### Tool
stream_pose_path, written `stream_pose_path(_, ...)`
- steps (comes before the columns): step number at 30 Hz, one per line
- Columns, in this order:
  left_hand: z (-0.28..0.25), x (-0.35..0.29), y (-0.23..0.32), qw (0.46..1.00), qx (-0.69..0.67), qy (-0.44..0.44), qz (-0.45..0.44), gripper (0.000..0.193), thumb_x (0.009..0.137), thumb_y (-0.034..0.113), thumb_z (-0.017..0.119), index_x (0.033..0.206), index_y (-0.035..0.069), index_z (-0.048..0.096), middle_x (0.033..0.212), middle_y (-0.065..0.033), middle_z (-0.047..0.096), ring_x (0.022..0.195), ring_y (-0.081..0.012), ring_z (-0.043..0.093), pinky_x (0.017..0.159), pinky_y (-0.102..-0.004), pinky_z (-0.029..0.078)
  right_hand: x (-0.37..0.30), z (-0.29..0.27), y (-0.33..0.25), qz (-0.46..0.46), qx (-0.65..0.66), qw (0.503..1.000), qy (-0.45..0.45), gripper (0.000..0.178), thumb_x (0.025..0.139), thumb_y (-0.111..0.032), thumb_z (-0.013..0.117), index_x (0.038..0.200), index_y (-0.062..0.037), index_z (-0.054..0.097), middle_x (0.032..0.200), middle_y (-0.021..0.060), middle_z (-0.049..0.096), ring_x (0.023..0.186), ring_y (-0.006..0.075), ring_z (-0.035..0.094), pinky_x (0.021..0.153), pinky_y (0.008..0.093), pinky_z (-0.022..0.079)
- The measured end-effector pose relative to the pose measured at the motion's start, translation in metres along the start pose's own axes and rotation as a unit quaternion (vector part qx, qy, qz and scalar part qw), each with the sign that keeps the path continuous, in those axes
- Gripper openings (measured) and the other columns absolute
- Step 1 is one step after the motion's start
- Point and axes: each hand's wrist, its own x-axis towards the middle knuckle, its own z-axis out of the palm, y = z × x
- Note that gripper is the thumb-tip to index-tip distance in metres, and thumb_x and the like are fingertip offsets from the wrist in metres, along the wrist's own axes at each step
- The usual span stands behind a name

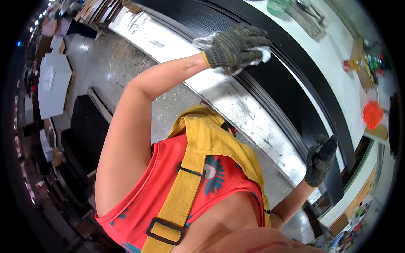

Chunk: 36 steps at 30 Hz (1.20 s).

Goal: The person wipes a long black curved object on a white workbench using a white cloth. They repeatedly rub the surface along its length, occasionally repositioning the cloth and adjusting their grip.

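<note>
A long black panel (291,95) with grooved edges lies across the white worktable (253,122). My left hand (238,44), in a dark grey knit glove with a yellow cuff, presses a crumpled white cloth (265,54) onto the panel's upper stretch. Parts of the cloth stick out on both sides of the glove. Near the panel's right end is my right hand (319,162), gloved the same way. Its fingers are extended over the black surface, and I see nothing held in them.
Beyond the panel, the white surface carries a greyish block (306,19) with a tool on it and a green container (277,7). An orange-red round item (373,115) and bottles stand at right. Wrapped white boards (55,86) and black pieces (88,130) stand on the floor at left.
</note>
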Motion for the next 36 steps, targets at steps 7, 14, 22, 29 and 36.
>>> stream_pose_path(7,-0.039,-0.044,-0.064,0.999,0.022,-0.014,-0.038,0.038,0.091,0.034,0.065,0.125,0.017,0.067,0.134,-0.0046,0.062,0.130,-0.0255,0.052,0.109,-0.0429,0.042,0.096,0.083,-0.009,0.057,0.027,0.987,-0.145,0.091,0.060,-0.015,0.089,0.142,-0.0180,0.049,0.106,0.0114,0.060,0.069,0.0184,0.056,0.046,0.0233,0.041)
stream_pose_path(14,-0.067,-0.099,-0.141,0.986,0.123,0.074,-0.088,0.033,0.092,0.034,0.064,0.121,0.020,0.070,0.134,-0.0040,0.063,0.128,-0.0246,0.055,0.111,-0.0439,0.039,0.171,0.201,-0.019,-0.041,-0.140,0.971,-0.187,0.083,0.084,-0.015,0.073,0.154,-0.0055,0.030,0.119,0.0097,0.061,0.103,0.0193,0.060,0.093,0.0308,0.051)
stream_pose_path(22,-0.067,-0.096,-0.138,0.969,-0.046,0.163,-0.179,0.039,0.087,0.032,0.066,0.122,0.016,0.069,0.128,-0.0047,0.065,0.122,-0.0276,0.057,0.110,-0.0479,0.038,0.323,0.457,0.018,-0.093,-0.321,0.858,-0.390,0.033,0.090,-0.020,0.069,0.120,-0.0067,0.069,0.111,0.0108,0.070,0.103,0.0215,0.066,0.089,0.0343,0.054)
stream_pose_path(29,-0.063,-0.100,-0.137,0.966,-0.059,0.149,-0.201,0.038,0.086,0.033,0.065,0.122,0.020,0.068,0.131,-0.0057,0.061,0.126,-0.0291,0.053,0.112,-0.0495,0.036,0.371,0.660,0.086,-0.282,-0.507,0.750,-0.318,0.051,0.086,-0.053,0.065,0.102,-0.0048,0.073,0.092,0.0187,0.073,0.087,0.0316,0.071,0.081,0.0414,0.053)
stream_pose_path(36,-0.068,-0.098,-0.137,0.963,-0.052,0.154,-0.216,0.031,0.081,0.030,0.067,0.109,0.016,0.070,0.125,-0.0065,0.063,0.120,-0.0290,0.056,0.108,-0.0490,0.038,0.380,0.720,0.115,-0.306,-0.605,0.672,-0.298,0.057,0.087,-0.057,0.054,0.100,-0.0060,0.075,0.098,0.0226,0.072,0.094,0.0378,0.069,0.085,0.0449,0.053)
